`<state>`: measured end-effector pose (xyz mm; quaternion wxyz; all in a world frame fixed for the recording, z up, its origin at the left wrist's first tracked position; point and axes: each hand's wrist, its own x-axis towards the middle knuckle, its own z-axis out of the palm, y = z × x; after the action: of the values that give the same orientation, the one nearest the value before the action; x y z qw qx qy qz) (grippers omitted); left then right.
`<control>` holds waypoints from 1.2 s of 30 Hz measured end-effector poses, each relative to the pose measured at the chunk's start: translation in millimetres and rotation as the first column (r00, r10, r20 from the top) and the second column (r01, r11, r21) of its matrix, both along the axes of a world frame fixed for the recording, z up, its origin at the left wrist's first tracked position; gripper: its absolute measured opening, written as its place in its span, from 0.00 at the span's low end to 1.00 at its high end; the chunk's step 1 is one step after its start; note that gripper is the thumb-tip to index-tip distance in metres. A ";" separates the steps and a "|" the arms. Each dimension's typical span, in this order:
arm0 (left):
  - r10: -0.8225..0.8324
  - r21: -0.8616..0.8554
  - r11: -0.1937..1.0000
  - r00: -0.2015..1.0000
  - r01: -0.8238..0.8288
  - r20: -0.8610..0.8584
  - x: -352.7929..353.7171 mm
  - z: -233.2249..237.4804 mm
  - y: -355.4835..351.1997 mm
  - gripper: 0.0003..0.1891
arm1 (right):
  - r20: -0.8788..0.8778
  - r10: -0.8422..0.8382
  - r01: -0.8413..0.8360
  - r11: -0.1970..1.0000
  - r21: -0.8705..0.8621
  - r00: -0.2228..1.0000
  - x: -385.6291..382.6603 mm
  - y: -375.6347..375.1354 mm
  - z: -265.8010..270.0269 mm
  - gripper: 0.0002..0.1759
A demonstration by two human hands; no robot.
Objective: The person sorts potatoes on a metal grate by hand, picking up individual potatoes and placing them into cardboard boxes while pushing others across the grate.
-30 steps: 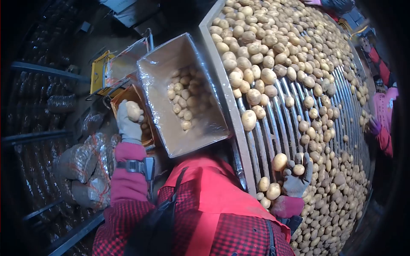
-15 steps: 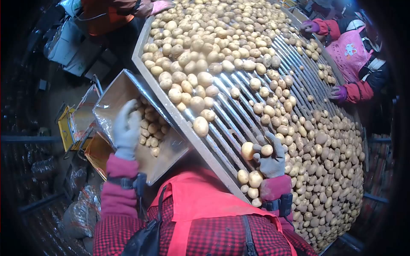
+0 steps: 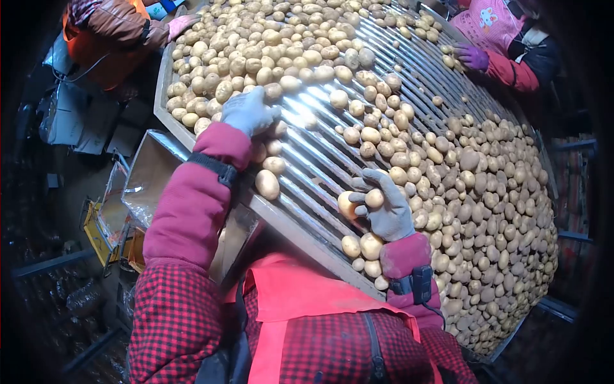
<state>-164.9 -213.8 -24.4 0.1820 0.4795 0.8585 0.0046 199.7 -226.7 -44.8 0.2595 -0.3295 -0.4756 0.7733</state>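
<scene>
Fingers (image 3: pixel 377 181) of the right hand (image 3: pixel 390 214) curl around two potatoes (image 3: pixel 374 198) at the near rim of the table (image 3: pixel 313 173). Left hand (image 3: pixel 249 112) lies palm down on the heap (image 3: pixel 256 64) farther along the rim; its grip is hidden.

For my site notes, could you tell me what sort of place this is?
Probably a potato sorting line: potatoes cover a roller table, the right hand holds some, and other people work along its edges.
</scene>
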 end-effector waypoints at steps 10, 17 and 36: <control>-0.281 0.033 0.517 -0.133 -0.855 0.950 -5.5 -9.1 -147.6 0.29 | 0.150 -0.089 0.085 0.996 0.033 0.985 -7.2 -2.8 4.5 0.21; -0.086 0.148 0.422 0.123 -0.895 0.989 0.8 -28.3 -232.2 0.26 | 0.113 -0.158 0.166 0.984 -0.064 0.981 -8.9 -4.6 0.5 0.19; 0.046 0.020 0.085 0.024 -0.996 0.999 -1.2 -69.9 -307.3 0.29 | 0.059 -0.129 0.130 0.991 -0.011 0.990 -0.9 -3.2 -10.3 0.24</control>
<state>-166.1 -521.1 -94.2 0.3014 -0.0746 0.6002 0.7371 198.8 -229.9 -55.1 0.2928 -0.3841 -0.4547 0.7484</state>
